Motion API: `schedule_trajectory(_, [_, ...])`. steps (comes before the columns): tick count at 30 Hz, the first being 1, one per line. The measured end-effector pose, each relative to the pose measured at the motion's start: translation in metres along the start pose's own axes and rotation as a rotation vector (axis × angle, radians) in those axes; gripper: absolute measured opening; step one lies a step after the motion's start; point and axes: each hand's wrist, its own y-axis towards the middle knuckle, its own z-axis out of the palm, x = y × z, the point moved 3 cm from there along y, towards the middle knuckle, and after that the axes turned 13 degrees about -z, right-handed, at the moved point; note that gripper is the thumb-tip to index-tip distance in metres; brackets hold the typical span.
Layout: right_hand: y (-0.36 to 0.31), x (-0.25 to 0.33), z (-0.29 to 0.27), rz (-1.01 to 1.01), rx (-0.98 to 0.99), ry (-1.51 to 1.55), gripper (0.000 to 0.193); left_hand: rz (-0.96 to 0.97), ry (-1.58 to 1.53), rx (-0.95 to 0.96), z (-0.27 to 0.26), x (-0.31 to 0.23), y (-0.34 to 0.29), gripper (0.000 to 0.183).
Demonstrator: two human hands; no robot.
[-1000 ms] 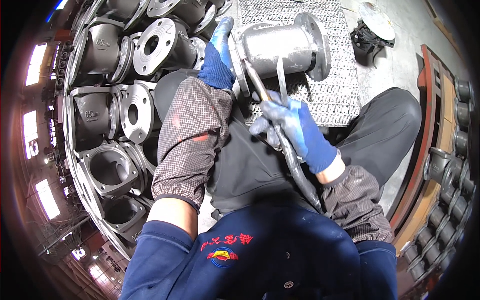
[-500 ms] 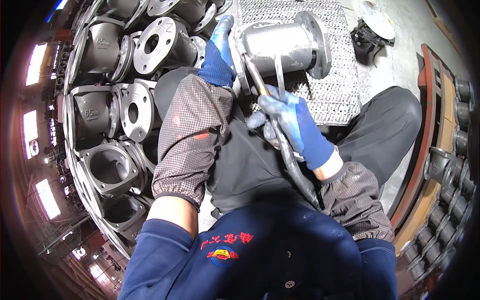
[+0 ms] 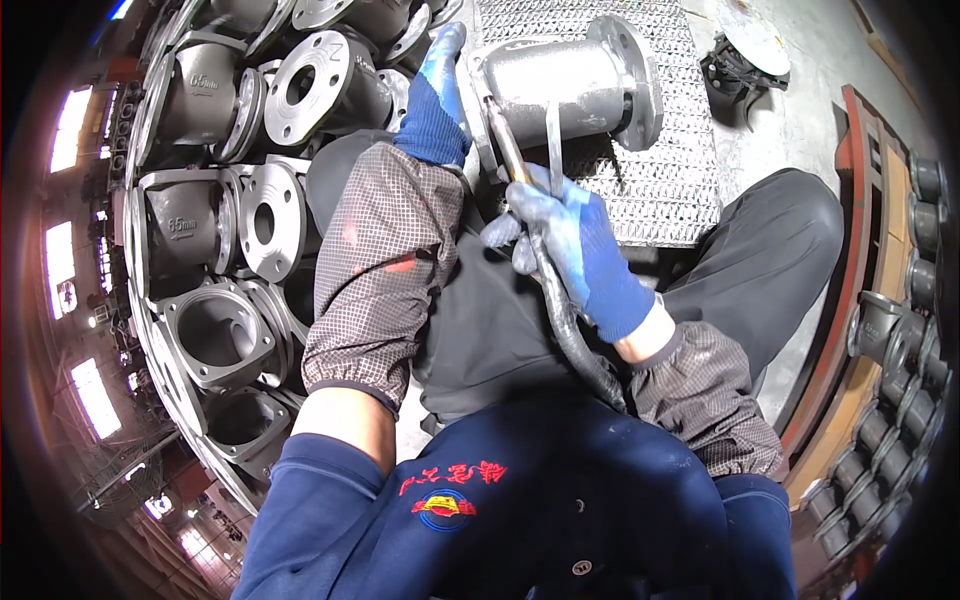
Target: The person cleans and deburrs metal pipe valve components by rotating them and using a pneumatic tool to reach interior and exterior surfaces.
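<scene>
A grey flanged valve body (image 3: 560,85) lies on its side on a metal mesh-like surface in front of me. My left hand (image 3: 438,100), in a blue glove, grips its left flange from the outer side; the thumb is hidden. My right hand (image 3: 560,235), gloved too, is closed round a slim pen-like tool (image 3: 512,150) with a copper-coloured band. The tool's tip touches or nearly touches the body just inside the left flange. A black hose (image 3: 572,340) runs from the tool down toward my right forearm. A flat grey bar (image 3: 553,145) rises beside the right hand, across the body.
Many similar flanged castings (image 3: 205,215) are stacked close on my left. The mesh surface (image 3: 665,190) reaches past my knees. A round pale disc (image 3: 750,40) on a dark object stands at the far right. Beyond my right knee runs a red rail (image 3: 850,230), with more castings (image 3: 880,335) behind.
My right hand and the tool have shifted slightly left and away from me. The valve body has moved a little farther away. My left hand stays on the flange.
</scene>
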Motion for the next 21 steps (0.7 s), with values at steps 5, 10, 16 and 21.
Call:
schedule_trajectory(5, [-0.010,-0.008,-0.008,0.135,0.002,0.003,0.033,-0.003,0.031,0.021,-0.005,-0.005,-0.002,0.054])
schedule_trajectory(10, [0.003,-0.006,-0.015,0.066,0.062,0.058,0.032,-0.002,0.042,0.086,0.000,-0.003,0.001,0.054])
schedule_trajectory(16, [0.000,-0.014,-0.021,0.041,0.068,-0.061,0.035,-0.020,-0.020,-0.041,-0.009,-0.002,0.008,0.042])
schedule_trajectory(21, [0.004,-0.011,-0.018,0.055,0.122,-0.086,0.039,0.034,-0.021,0.063,-0.015,-0.007,0.014,0.031])
